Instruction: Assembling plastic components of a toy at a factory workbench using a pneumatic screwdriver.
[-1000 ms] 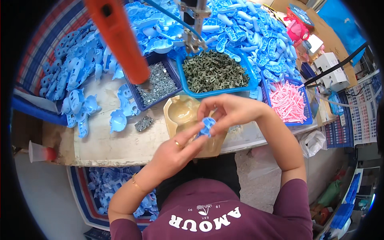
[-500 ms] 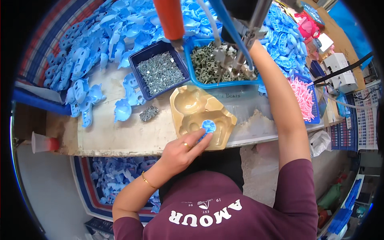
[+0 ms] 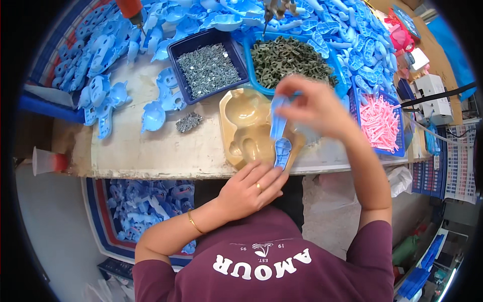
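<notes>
A tan moulded holder (image 3: 245, 115) with rounded hollows lies at the table's front edge. In its right hollow sits a small blue plastic part (image 3: 283, 149), round at the far end and narrow at the near end. My left hand (image 3: 254, 187) lies across the holder's near edge, fingers stretched out and touching that part's narrow end. Over the holder's right side, my right hand (image 3: 316, 106) is blurred by motion. It pinches a long blue plastic piece (image 3: 277, 121) by its upper end, the lower end just above the seated part.
Behind the holder stand a navy tray (image 3: 209, 70) of small screws and a blue tray (image 3: 297, 60) of dark metal clips. Blue plastic pieces (image 3: 95, 55) are heaped behind. A basket of pink parts (image 3: 380, 121) stands right. An orange tool (image 3: 130, 9) hangs above.
My right hand has come down from the hanging tool to the holder, bringing the long blue piece. My left fingers have shifted from a round blue face to the seated part's near end.
</notes>
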A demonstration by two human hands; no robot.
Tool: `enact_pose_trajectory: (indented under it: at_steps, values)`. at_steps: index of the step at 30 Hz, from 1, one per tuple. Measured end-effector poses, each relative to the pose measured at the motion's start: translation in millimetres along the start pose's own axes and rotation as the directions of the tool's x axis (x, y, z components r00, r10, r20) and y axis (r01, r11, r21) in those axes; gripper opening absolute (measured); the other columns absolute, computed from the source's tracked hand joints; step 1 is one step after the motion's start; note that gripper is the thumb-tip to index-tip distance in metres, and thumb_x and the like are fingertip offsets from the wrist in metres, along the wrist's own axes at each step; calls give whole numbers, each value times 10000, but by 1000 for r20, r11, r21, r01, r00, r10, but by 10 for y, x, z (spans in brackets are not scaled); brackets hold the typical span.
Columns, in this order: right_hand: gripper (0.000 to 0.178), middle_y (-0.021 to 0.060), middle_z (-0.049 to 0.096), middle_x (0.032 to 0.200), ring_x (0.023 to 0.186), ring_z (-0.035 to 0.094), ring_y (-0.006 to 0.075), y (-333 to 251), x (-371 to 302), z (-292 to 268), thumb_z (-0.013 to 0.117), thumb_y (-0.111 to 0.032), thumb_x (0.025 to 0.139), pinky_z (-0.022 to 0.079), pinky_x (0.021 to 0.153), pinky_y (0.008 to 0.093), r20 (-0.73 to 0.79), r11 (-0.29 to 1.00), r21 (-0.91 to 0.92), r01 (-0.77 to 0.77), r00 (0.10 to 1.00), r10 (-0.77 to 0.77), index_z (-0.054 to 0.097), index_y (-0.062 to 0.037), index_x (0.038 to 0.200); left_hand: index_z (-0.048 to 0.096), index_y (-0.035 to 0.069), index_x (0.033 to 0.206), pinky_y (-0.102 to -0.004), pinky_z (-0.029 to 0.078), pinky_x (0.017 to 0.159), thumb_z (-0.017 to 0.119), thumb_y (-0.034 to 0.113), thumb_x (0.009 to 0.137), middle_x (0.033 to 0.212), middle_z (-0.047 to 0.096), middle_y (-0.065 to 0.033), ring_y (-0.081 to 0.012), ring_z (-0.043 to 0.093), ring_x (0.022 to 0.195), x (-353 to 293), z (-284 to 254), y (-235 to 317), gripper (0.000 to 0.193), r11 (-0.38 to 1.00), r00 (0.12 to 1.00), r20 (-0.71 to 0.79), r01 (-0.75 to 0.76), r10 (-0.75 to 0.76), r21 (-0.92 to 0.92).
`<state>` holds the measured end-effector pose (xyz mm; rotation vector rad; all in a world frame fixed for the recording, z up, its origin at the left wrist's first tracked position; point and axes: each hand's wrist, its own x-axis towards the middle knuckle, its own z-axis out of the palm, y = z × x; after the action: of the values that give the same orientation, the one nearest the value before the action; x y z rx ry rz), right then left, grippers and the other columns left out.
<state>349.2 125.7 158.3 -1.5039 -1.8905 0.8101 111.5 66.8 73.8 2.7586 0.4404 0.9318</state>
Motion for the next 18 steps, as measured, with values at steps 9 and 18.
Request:
enact_pose_trajectory:
  at_steps: [9,18]
  values:
    - [236,95,642,857,715,660,232,-64,-295,738,764,-155,840,515,655,359,61,955,-290,59,997,-43,680,-15,1011,711,99,1119,-438,530,944,777,102,789,1109,699,-67,-275,661,1012,-435,-513,-504,336,991,985,-127,126,-120,39]
    - [224,107,646,862,708,644,227,-199,-251,628,747,-156,879,505,654,343,73,980,-198,22,997,-8,698,-18,1049,675,45,1141,-468,490,982,727,127,872,1203,675,-156,-374,600,1153,-819,-928,-1566,287,750,829,-322,554,-458,362]
